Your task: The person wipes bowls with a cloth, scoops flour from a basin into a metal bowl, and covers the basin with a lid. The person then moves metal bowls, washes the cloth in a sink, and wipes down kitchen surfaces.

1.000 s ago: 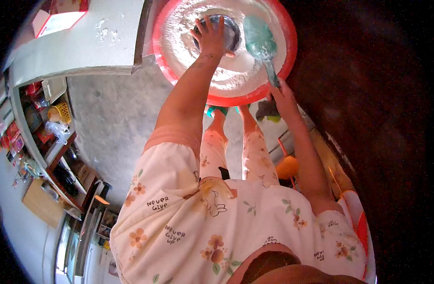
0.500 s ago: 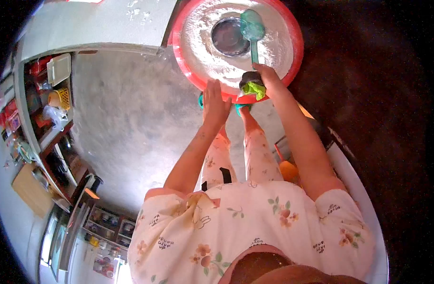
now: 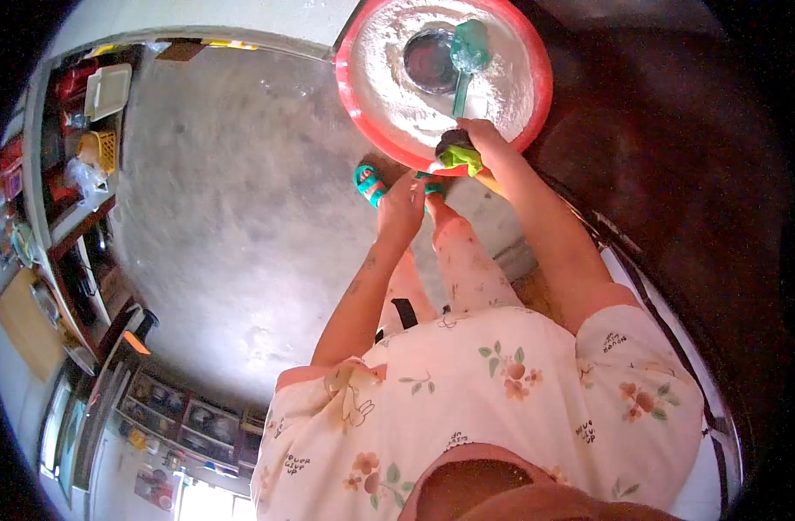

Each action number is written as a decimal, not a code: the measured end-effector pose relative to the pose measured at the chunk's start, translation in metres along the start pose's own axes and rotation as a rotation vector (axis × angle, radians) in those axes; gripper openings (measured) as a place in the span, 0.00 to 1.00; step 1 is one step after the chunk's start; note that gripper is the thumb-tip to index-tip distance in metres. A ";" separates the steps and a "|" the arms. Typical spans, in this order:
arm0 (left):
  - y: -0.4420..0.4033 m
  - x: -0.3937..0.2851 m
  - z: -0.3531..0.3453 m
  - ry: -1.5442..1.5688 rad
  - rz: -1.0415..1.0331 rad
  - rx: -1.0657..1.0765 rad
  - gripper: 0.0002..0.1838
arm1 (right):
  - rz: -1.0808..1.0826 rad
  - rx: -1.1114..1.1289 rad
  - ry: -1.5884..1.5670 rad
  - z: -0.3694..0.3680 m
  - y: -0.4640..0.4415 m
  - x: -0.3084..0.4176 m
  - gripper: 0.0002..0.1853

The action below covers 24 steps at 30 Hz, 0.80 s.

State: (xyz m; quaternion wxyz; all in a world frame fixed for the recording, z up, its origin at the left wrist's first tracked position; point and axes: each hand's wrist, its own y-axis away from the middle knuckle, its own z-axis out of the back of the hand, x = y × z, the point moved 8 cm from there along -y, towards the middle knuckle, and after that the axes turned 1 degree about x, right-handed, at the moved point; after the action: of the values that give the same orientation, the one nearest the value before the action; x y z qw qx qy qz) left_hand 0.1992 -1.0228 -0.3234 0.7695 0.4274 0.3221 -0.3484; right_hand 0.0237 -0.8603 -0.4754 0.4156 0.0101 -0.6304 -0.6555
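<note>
My right hand [image 3: 486,141] is closed around the handle of a translucent green scoop [image 3: 470,50], whose head is over white powder [image 3: 502,82] in a red-rimmed basin [image 3: 360,100]. A round dark dish or opening [image 3: 430,62] lies in the powder beside the scoop. Below the right hand hangs a dark bundle with a bright green part [image 3: 458,156], at the basin's near rim. My left hand [image 3: 403,207] is just outside that rim, its fingers curled together; what they hold, if anything, is hidden.
Green sandals [image 3: 369,182] are on the feet below the basin. A pale counter [image 3: 215,19] crosses the upper left. Shelves at the left hold a white tray [image 3: 108,91], a yellow basket [image 3: 108,152] and a plastic bag [image 3: 87,181]. Grey floor [image 3: 241,200] lies between.
My left hand has left the round dish and come back toward my body, its fingers now curled. The green scoop stays in my right hand, and the dark and green bundle now hangs beside it.
</note>
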 end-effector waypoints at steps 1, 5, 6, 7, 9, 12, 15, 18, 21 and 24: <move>-0.001 0.008 -0.004 0.009 0.002 -0.005 0.20 | 0.067 0.043 0.107 -0.009 0.022 0.017 0.19; 0.005 0.046 -0.028 0.440 0.244 0.047 0.21 | -0.022 0.297 -0.180 -0.069 0.075 0.009 0.18; 0.007 0.047 -0.021 0.501 0.277 -0.038 0.22 | 0.138 0.397 -0.166 -0.082 0.105 0.031 0.16; 0.005 0.048 -0.014 0.560 0.303 -0.126 0.22 | 0.304 0.498 -0.151 -0.094 0.139 0.056 0.15; 0.005 0.059 0.009 0.404 0.278 -0.237 0.22 | 0.016 0.569 -0.250 -0.113 0.154 0.045 0.13; 0.029 0.055 0.039 0.653 0.484 -0.270 0.18 | 0.253 0.516 0.102 -0.118 0.144 0.054 0.13; 0.048 0.080 0.045 0.917 0.501 -0.386 0.14 | 0.745 0.317 0.356 -0.120 0.114 0.122 0.13; 0.072 0.116 0.040 0.995 0.505 -0.440 0.12 | 0.614 0.086 0.040 -0.116 0.061 0.183 0.17; 0.109 0.151 0.030 0.916 0.519 -0.422 0.13 | 0.806 -0.120 -0.055 -0.106 0.004 0.261 0.15; 0.145 0.182 0.013 0.893 0.673 -0.447 0.11 | 1.023 -0.205 -0.143 -0.112 -0.073 0.307 0.17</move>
State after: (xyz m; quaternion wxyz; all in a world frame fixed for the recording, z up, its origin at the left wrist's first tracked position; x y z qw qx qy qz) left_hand 0.4196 -1.0250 -0.3988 0.6991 0.4387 0.5267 0.2035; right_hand -0.1554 -1.1334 -0.4026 0.6373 -0.3845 -0.5141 -0.4263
